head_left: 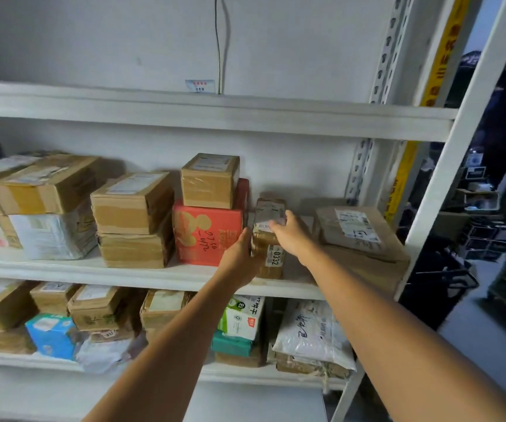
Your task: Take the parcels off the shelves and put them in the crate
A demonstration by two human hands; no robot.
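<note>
Both arms stretch forward, left hand and right hand gripping one parcel between them.

Upright parcel right of large box (small box atop), perhaps touching; flat parcel farther right.

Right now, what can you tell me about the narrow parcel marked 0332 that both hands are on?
The narrow parcel is a taped brown cardboard box, standing on its edge on the middle shelf, right of the red box. A white label on its front reads 0332; another covers its top. The left hand holds its left side, the right hand its top right.
</note>
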